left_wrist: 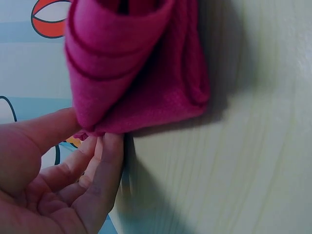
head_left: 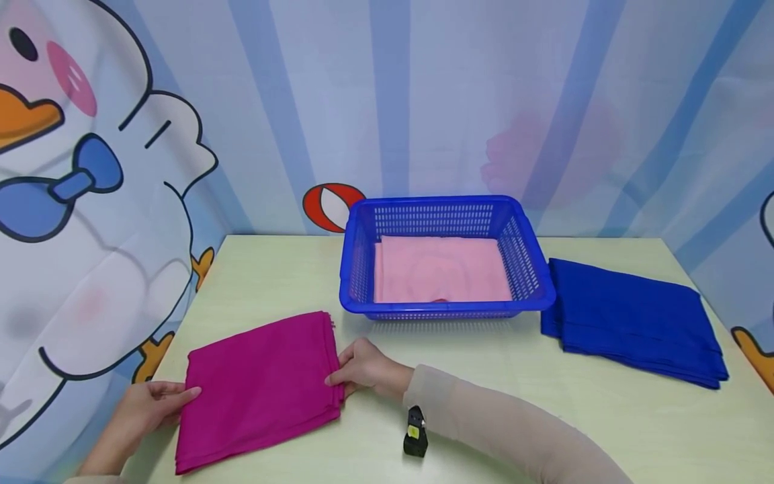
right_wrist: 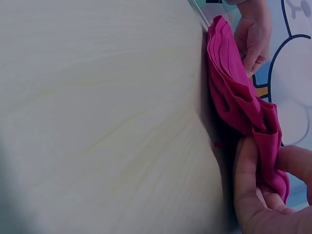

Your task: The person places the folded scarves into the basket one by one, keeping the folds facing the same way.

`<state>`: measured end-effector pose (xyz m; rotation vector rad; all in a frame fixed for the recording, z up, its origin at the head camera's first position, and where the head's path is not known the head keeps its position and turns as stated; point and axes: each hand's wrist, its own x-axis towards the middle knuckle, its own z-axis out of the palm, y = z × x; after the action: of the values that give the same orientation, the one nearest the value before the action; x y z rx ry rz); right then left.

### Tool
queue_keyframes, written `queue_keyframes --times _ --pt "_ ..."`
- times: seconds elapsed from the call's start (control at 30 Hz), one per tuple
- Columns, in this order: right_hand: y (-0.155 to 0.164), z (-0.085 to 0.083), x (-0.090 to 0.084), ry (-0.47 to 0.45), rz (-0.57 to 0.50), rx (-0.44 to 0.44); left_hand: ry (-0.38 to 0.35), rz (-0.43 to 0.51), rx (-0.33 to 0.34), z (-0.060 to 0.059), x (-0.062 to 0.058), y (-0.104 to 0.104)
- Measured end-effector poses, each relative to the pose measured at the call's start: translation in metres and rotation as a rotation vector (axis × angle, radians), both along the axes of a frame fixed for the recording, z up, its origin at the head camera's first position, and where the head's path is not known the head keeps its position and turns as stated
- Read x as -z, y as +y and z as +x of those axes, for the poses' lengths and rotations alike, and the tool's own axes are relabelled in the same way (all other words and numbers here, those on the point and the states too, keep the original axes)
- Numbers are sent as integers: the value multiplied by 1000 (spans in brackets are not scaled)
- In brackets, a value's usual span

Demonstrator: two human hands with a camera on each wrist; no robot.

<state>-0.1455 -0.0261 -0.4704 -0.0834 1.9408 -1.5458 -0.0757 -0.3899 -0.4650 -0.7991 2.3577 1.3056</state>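
Note:
A folded magenta cloth (head_left: 260,386) lies flat on the pale table (head_left: 459,376) at the front left. My left hand (head_left: 183,396) pinches its left edge; in the left wrist view the thumb (left_wrist: 53,127) sits on one side of the magenta cloth (left_wrist: 136,63) and the fingers (left_wrist: 107,156) on the other. My right hand (head_left: 340,375) grips the cloth's right edge. The right wrist view shows the layered magenta cloth (right_wrist: 234,92) held between that hand's fingers (right_wrist: 246,170) and thumb, with the left hand (right_wrist: 253,39) beyond it.
A blue plastic basket (head_left: 353,269) stands at the back centre with a pink cloth (head_left: 441,269) lying in it. A folded dark blue cloth (head_left: 635,323) lies to its right. A cartoon duck backdrop (head_left: 91,168) surrounds the table.

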Motion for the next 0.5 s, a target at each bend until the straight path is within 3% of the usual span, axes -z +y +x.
queue_keyframes --times 0.5 --pt "5 6 -1 -35 -69 -40 19 20 12 3 -1 3"
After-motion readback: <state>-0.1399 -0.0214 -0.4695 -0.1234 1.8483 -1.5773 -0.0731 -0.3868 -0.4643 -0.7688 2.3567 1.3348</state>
